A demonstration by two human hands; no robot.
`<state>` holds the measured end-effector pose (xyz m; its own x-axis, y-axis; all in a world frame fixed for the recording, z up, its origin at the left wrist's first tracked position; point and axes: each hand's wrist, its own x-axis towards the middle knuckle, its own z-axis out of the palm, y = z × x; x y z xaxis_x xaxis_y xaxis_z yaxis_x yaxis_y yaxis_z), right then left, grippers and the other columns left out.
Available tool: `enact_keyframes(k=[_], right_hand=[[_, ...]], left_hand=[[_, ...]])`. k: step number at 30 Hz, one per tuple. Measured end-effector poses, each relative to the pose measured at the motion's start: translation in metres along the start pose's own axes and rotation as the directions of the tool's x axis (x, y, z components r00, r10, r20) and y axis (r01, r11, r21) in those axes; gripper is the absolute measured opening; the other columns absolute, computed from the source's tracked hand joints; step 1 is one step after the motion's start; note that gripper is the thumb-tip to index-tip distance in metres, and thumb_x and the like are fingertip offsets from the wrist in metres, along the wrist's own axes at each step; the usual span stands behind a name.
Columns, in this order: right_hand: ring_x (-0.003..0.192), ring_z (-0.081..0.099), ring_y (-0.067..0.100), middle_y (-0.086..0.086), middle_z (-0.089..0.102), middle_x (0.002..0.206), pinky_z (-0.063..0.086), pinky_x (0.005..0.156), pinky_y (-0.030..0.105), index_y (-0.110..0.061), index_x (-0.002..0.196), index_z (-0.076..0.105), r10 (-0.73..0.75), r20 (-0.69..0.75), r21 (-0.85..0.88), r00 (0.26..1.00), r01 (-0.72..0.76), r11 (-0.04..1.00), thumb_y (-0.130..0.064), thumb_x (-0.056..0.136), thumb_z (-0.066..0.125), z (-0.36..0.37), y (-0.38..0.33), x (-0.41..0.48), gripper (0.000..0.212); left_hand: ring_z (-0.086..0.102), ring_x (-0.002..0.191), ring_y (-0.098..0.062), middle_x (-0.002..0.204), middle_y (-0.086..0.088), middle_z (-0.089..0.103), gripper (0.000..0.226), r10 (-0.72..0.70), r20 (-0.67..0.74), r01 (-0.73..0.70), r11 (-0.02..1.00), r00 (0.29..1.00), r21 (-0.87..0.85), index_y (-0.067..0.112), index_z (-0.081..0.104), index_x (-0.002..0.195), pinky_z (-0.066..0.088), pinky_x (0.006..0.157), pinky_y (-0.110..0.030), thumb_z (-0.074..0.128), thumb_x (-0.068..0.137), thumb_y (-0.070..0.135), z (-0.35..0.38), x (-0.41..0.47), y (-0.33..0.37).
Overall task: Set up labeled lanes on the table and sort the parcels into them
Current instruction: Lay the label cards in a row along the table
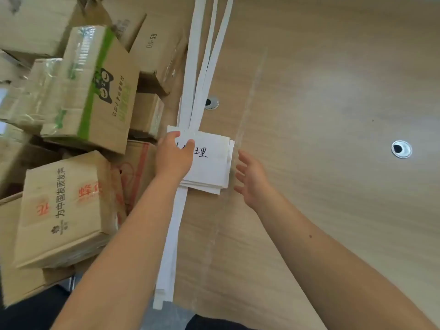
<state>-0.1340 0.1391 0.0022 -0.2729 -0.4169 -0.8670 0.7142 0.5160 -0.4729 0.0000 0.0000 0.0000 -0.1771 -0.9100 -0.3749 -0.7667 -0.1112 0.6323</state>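
A small stack of white label cards (209, 165) with black handwriting lies on several long white strips (197, 75) that run from the near table edge to the far side. My left hand (173, 158) rests on the stack's left part, fingers curled over its top edge and covering some of the writing. My right hand (250, 179) hovers open just right of the stack, fingers spread, touching nothing. Cardboard parcels (69, 210) are piled at the left, among them a box with green tape and a cat face (97, 91).
The wooden table (333, 91) stretches to the right with two round cable grommets (401, 149) (211, 102). A faint strip of clear tape (247, 110) runs along the tabletop beside the strips. Dark trousers show at the bottom edge.
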Motion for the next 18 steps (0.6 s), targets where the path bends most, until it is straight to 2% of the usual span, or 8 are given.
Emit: enact_keyframes(k=[1, 3, 5, 7, 9, 12, 14, 18], right_hand=[[0.141, 0.052, 0.022, 0.002, 0.053, 0.155, 0.037, 0.119, 0.05, -0.026, 0.148, 0.056, -0.005, -0.003, 0.019, 1.0, 0.005, 1.0, -0.05, 0.104, 0.057, 0.002, -0.003, 0.001, 0.05], [0.105, 0.065, 0.013, -0.004, 0.067, 0.119, 0.044, 0.104, 0.04, -0.029, 0.114, 0.066, 0.004, -0.003, 0.001, 1.0, -0.004, 1.0, -0.045, 0.107, 0.055, 0.003, -0.008, 0.01, 0.021], [0.081, 0.062, 0.009, -0.007, 0.066, 0.095, 0.049, 0.08, 0.032, -0.031, 0.095, 0.061, 0.042, -0.007, 0.014, 0.999, -0.042, 0.999, -0.042, 0.109, 0.054, 0.006, -0.012, 0.018, 0.019], [0.076, 0.063, 0.013, -0.004, 0.067, 0.092, 0.048, 0.067, 0.031, -0.029, 0.093, 0.06, 0.05, -0.037, 0.028, 0.998, -0.049, 0.998, -0.041, 0.108, 0.055, 0.009, -0.015, 0.025, 0.02], [0.076, 0.065, 0.016, -0.003, 0.07, 0.093, 0.049, 0.064, 0.031, -0.027, 0.095, 0.063, 0.052, -0.054, 0.047, 0.997, -0.05, 0.998, -0.042, 0.107, 0.057, 0.013, -0.017, 0.033, 0.019], [0.089, 0.074, 0.023, 0.001, 0.078, 0.107, 0.062, 0.081, 0.039, -0.024, 0.115, 0.069, 0.039, -0.097, 0.024, 0.995, -0.037, 0.999, -0.042, 0.103, 0.063, 0.017, -0.016, 0.045, 0.022], [0.095, 0.076, 0.029, 0.005, 0.079, 0.112, 0.063, 0.089, 0.045, -0.02, 0.123, 0.071, 0.046, -0.116, -0.01, 0.992, -0.047, 0.999, -0.038, 0.1, 0.067, 0.02, -0.015, 0.049, 0.03], [0.091, 0.076, 0.032, 0.01, 0.078, 0.108, 0.064, 0.079, 0.044, -0.011, 0.123, 0.069, 0.045, -0.14, -0.058, 0.989, -0.053, 0.997, -0.025, 0.097, 0.071, 0.02, -0.012, 0.056, 0.029]], left_hand=[[0.057, 0.131, -0.027, 0.159, -0.005, 0.045, 0.053, 0.027, -0.029, -0.024, 0.995, 0.999, 0.096, 0.02, 0.052, 0.152, 0.049, 0.102, -0.04, 0.06, 0.104, 0.042, -0.001, 0.007, 0.002], [0.06, 0.125, -0.03, 0.157, -0.005, 0.045, 0.051, 0.03, -0.056, -0.018, 0.978, 0.998, 0.208, 0.019, 0.052, 0.15, 0.049, 0.097, -0.04, 0.058, 0.104, 0.04, -0.002, 0.021, 0.005], [0.06, 0.123, -0.031, 0.155, -0.005, 0.045, 0.051, -0.018, -0.026, 0.024, 0.975, 0.999, 0.219, 0.018, 0.051, 0.149, 0.049, 0.094, -0.039, 0.058, 0.103, 0.04, -0.002, 0.034, 0.007], [0.059, 0.126, -0.033, 0.157, -0.006, 0.044, 0.054, -0.073, -0.004, 0.071, 0.963, 0.997, 0.258, 0.019, 0.05, 0.15, 0.048, 0.096, -0.04, 0.058, 0.103, 0.043, 0.002, 0.044, 0.006], [0.057, 0.13, -0.035, 0.159, -0.006, 0.04, 0.056, -0.07, -0.016, 0.072, 0.946, 0.997, 0.317, 0.018, 0.048, 0.153, 0.048, 0.1, -0.043, 0.057, 0.104, 0.041, 0.002, 0.049, 0.003], [0.057, 0.13, -0.038, 0.16, -0.008, 0.038, 0.058, -0.059, -0.02, 0.062, 0.93, 0.998, 0.362, 0.016, 0.044, 0.155, 0.05, 0.1, -0.046, 0.062, 0.103, 0.032, 0.004, 0.055, -0.004], [0.058, 0.13, -0.039, 0.156, -0.01, 0.043, 0.065, -0.077, 0.012, 0.067, 0.925, 0.997, 0.373, 0.016, 0.038, 0.156, 0.053, 0.097, -0.047, 0.068, 0.1, 0.028, 0.006, 0.057, -0.008], [0.061, 0.123, -0.039, 0.143, -0.013, 0.056, 0.075, -0.106, 0.06, 0.079, 0.932, 0.993, 0.353, 0.017, 0.026, 0.157, 0.056, 0.089, -0.047, 0.071, 0.098, 0.024, 0.009, 0.055, -0.005]])
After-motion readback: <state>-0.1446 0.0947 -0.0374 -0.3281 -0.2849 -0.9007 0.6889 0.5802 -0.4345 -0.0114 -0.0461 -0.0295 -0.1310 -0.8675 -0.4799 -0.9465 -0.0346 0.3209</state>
